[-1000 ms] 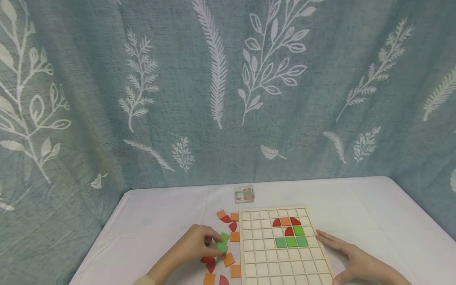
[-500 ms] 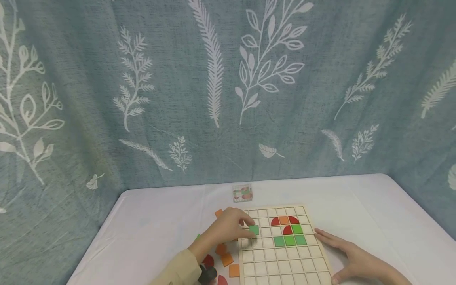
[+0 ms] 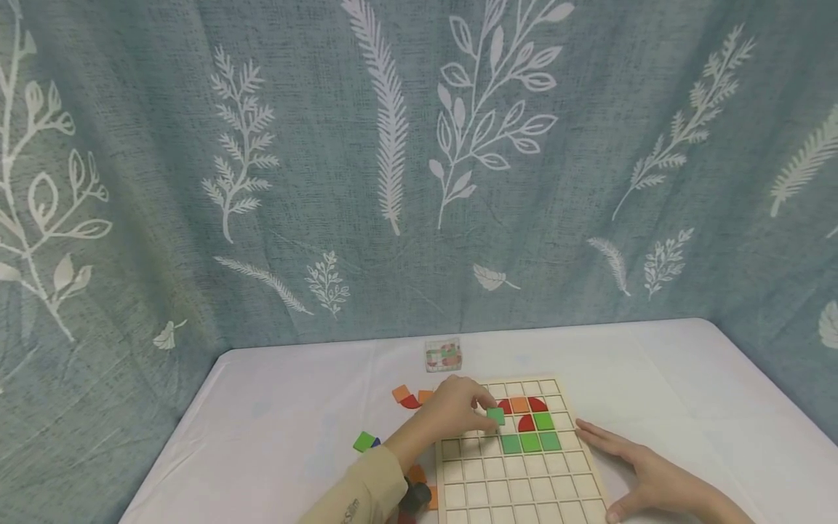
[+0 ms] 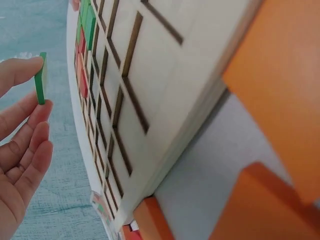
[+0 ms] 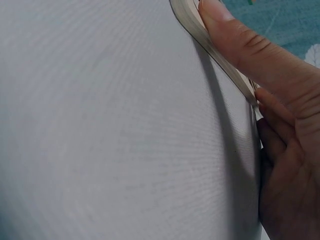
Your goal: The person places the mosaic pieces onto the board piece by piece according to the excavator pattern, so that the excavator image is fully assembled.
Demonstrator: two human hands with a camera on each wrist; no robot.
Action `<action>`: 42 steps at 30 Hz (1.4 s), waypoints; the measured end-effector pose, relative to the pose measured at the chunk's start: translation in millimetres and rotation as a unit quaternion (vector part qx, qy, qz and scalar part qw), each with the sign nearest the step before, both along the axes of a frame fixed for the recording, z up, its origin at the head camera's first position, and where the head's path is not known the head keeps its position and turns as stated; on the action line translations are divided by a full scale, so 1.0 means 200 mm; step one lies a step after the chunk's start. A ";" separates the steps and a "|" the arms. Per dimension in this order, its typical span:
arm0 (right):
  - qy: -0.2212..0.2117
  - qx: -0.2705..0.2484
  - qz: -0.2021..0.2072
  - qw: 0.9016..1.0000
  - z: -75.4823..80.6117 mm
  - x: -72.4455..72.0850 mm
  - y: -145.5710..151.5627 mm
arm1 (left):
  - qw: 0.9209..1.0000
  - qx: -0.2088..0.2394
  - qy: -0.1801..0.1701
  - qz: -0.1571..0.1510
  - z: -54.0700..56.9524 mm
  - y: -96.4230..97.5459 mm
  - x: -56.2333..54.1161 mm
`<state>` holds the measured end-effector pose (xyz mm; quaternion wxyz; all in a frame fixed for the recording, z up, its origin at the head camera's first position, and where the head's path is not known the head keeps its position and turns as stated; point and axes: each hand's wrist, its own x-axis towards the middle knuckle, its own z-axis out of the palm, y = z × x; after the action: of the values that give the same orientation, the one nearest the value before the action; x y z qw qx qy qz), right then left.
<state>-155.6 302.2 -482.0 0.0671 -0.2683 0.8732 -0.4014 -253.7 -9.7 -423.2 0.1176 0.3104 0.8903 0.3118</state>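
Between thumb and fingertips, my left hand (image 3: 458, 409) pinches a green square tile (image 3: 495, 416) over the upper part of a pale wooden grid board (image 3: 486, 495). In the left wrist view this tile (image 4: 42, 79) is edge-on, held clear of the board. Just right of it, red quarter-round tiles (image 3: 527, 423), an orange square tile (image 3: 520, 405) and several green square tiles (image 3: 530, 442) lie in the cells. My right hand (image 3: 644, 477) rests at the board's right edge with fingers extended; in the right wrist view its thumb (image 5: 245, 47) touches the board's rim.
Loose tiles lie left of the board: an orange square (image 3: 401, 394), a red quarter-round (image 3: 410, 402), a green square (image 3: 364, 441) and others partly hidden by the left arm. A small clear piece with a coloured pattern (image 3: 443, 356) lies behind the board on the white table (image 3: 275, 422).
My left hand has carried a green square tile from the loose pieces rightward over the board, up to the laid tiles. The right hand has stayed at the board's edge.
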 end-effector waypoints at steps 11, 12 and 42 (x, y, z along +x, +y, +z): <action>-0.005 -0.009 0.005 1.000 0.00 0.00 0.00 | 1.000 0.003 0.016 0.017 -0.04 0.00 -0.01; -0.006 -0.008 0.005 1.000 0.00 0.00 0.00 | 1.000 0.002 0.017 0.017 -0.05 0.00 -0.01; 0.011 0.005 -0.004 1.000 -0.01 0.00 0.00 | 0.997 -0.071 0.043 0.006 -0.08 0.02 0.09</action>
<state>-155.9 303.2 -484.7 0.0573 -0.2686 0.8771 -0.3940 -235.1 -6.6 -439.2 0.0992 0.3091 0.9162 0.2350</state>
